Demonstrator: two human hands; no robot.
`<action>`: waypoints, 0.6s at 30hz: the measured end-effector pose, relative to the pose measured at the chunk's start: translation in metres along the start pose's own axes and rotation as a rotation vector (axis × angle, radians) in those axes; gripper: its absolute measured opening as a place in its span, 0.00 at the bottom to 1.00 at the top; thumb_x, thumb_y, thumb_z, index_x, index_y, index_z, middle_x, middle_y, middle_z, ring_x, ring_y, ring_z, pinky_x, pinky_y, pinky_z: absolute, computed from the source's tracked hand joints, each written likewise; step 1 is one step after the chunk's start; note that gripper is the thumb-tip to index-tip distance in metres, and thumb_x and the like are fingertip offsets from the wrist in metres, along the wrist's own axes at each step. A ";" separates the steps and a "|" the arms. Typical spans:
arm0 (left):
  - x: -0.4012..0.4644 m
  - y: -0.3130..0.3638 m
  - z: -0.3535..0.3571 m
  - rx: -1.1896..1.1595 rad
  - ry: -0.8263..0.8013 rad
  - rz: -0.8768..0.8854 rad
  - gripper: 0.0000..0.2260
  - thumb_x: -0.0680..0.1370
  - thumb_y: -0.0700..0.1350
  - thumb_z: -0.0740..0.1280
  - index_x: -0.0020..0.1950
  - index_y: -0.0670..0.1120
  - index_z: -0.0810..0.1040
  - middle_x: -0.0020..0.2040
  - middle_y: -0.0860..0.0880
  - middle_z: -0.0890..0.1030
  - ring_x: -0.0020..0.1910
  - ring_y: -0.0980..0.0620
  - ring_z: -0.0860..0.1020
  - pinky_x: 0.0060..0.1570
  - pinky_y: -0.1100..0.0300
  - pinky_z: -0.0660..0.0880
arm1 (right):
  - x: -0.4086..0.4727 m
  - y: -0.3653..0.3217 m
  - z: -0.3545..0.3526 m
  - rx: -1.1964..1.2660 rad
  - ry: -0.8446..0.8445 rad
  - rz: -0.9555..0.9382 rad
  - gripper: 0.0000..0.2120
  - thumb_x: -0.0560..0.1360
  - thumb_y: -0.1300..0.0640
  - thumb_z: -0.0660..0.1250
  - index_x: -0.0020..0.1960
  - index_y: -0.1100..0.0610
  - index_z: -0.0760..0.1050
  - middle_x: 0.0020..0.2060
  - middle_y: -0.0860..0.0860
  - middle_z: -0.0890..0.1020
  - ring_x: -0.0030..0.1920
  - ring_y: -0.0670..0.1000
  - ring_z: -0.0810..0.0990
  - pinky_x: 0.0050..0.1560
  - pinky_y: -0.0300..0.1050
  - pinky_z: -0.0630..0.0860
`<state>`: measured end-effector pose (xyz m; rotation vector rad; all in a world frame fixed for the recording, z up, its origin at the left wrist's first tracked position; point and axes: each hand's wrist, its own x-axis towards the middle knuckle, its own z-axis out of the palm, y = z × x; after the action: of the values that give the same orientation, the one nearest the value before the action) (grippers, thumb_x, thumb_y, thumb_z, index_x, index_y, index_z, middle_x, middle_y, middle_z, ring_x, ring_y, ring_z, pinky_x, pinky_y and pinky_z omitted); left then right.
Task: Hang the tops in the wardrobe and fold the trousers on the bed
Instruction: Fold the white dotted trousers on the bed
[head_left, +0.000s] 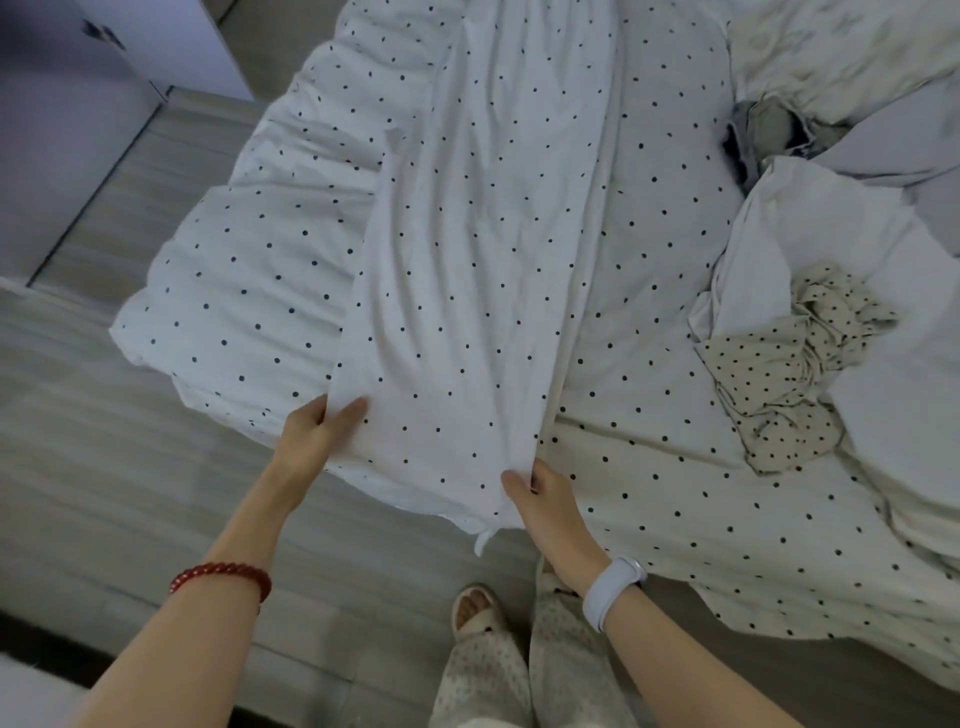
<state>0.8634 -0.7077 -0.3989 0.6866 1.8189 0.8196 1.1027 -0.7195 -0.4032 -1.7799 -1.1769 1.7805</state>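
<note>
Trousers (467, 291) pinched by both hands; beige garment (779, 374) beside.

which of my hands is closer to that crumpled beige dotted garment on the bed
Right. The right hand pinches the white dotted garment at its near edge, with the beige dotted garment off to its right. The left hand grips the opposite edge, farther away.

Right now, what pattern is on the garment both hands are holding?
White with small dark polka dots, clearest in the head view.
</note>
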 end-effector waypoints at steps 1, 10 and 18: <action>-0.002 0.001 -0.002 -0.003 -0.024 -0.001 0.08 0.73 0.49 0.70 0.45 0.46 0.77 0.44 0.52 0.80 0.43 0.54 0.76 0.40 0.63 0.71 | -0.002 0.002 -0.001 -0.001 -0.007 -0.020 0.08 0.78 0.61 0.58 0.45 0.65 0.71 0.38 0.61 0.73 0.38 0.55 0.73 0.38 0.36 0.70; -0.002 -0.024 -0.004 0.078 -0.161 -0.120 0.09 0.75 0.48 0.69 0.51 0.44 0.78 0.48 0.52 0.81 0.52 0.49 0.78 0.44 0.64 0.72 | -0.013 0.026 -0.002 -0.054 -0.036 -0.024 0.08 0.81 0.55 0.54 0.54 0.51 0.71 0.48 0.44 0.78 0.48 0.43 0.77 0.42 0.27 0.72; -0.015 -0.053 0.005 0.143 -0.212 -0.114 0.07 0.77 0.44 0.67 0.54 0.45 0.75 0.45 0.55 0.79 0.45 0.56 0.78 0.46 0.62 0.72 | -0.013 0.066 0.009 -0.316 -0.039 0.087 0.14 0.81 0.57 0.54 0.36 0.55 0.66 0.30 0.48 0.71 0.31 0.44 0.69 0.29 0.31 0.66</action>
<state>0.8683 -0.7503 -0.4333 0.7248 1.7176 0.5246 1.1160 -0.7707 -0.4451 -2.0045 -1.4864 1.7624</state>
